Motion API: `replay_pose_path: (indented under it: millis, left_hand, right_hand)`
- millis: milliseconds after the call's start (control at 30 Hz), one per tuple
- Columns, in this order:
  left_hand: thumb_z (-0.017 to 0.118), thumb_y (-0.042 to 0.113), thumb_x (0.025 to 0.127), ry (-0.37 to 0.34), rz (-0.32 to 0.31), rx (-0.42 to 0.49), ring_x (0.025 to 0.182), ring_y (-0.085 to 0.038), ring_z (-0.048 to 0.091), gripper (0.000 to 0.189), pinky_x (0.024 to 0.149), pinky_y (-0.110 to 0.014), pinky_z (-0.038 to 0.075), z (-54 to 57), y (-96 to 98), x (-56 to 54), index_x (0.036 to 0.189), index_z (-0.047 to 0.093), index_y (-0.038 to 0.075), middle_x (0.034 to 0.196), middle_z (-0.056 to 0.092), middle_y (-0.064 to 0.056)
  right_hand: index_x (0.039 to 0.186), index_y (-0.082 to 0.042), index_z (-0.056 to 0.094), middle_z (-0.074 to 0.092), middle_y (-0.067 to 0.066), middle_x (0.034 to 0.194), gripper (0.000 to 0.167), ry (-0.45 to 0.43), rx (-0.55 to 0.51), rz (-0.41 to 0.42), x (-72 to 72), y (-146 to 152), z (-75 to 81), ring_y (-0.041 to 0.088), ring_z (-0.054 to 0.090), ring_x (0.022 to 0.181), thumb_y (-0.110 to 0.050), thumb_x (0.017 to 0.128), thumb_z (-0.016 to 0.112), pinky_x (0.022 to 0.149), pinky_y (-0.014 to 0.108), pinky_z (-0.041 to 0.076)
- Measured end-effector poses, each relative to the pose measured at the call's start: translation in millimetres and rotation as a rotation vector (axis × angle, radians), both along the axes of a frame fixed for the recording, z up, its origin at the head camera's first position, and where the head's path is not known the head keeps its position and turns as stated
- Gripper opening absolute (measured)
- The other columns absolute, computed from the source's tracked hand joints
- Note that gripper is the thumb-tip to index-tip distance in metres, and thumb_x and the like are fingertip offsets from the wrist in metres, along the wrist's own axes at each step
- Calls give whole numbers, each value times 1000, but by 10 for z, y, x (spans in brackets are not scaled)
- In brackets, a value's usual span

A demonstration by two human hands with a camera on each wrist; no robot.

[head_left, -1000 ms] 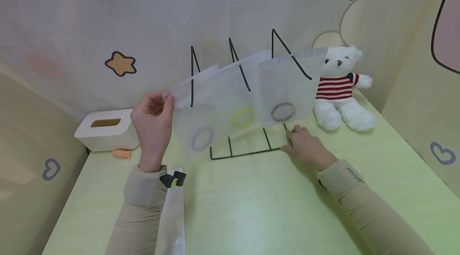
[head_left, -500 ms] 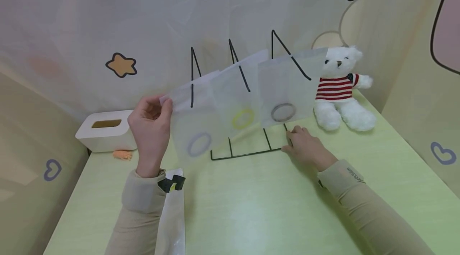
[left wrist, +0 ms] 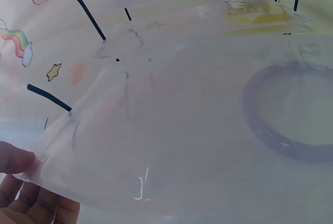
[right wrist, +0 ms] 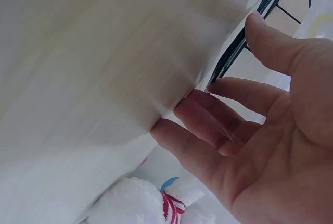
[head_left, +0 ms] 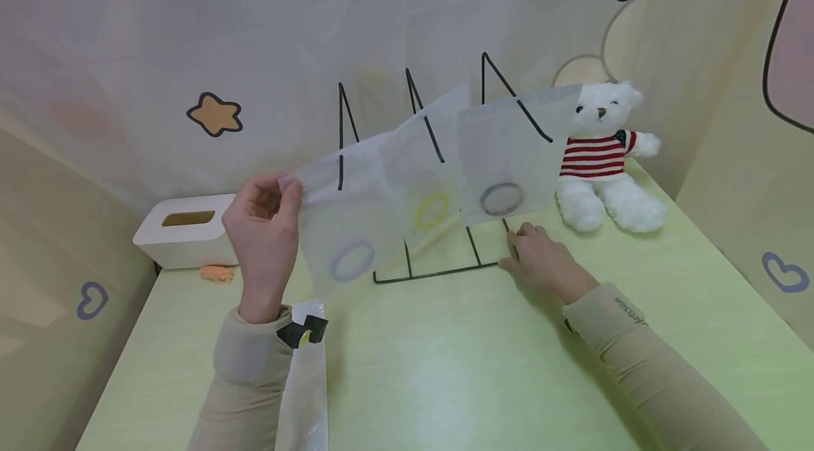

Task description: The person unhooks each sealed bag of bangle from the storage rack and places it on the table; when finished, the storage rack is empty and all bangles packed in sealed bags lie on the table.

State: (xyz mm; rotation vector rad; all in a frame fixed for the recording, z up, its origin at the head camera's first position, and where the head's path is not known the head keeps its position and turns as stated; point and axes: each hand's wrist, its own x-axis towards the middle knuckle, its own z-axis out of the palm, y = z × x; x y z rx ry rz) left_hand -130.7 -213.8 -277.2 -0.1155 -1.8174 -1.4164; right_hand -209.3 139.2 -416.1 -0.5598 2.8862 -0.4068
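Observation:
My left hand (head_left: 262, 242) pinches the upper left corner of a frosted bag (head_left: 343, 218) between thumb and fingers. A purple ring (head_left: 352, 260), like a bangle, lies inside this bag. It hangs on the left prong of a black wire rack (head_left: 445, 271), the prong's end showing in front. A middle bag (head_left: 413, 154) with a yellow ring (head_left: 432, 211) and a right bag (head_left: 496, 147) with a dark ring (head_left: 502, 198) hang on the other prongs. At the rack's front right corner, my right hand (head_left: 540, 260) holds the base, thumb and index finger on its bars.
A white teddy bear (head_left: 594, 154) in a striped shirt sits right of the rack. Back left stands a white tissue box (head_left: 191, 242) with a small orange thing (head_left: 216, 273) before it. A clear plastic sleeve (head_left: 305, 394) lies beside my left forearm.
My left hand has moved a little left and down, drawing the left bag's corner with it. The purple ring has shifted down-left. My right hand stays on the rack.

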Motion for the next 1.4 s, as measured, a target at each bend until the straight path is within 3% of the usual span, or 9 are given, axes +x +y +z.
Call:
replay_pose_path:
  millis: [400,900,1400]
  left_hand:
    - [67,5,91,-3,3,-22,70,-14,61,15,65,-21,49,-14,-26,49,100,68,-6,86,67,-13]
    - [68,0,89,16,-44,9,71,-15,63,13,66,-22,50,-19,-46,129,99,67,-9,88,68,-20]
    - [67,-5,87,27,-75,60,67,-16,62,11,64,-22,50,-24,-54,191,97,67,-10,83,69,-15]
  right_hand:
    - [137,7,48,46,24,131,57,-7,-10,-6,15,6,-15,40,42,119,-31,97,59,81,58,49]
    - [135,7,50,45,25,131,54,-8,-18,5,11,9,-25,41,42,118,-31,97,59,79,59,48]
    - [137,9,47,44,25,131,57,-9,-12,3,-5,-3,-17,40,41,117,-31,97,58,79,59,48]
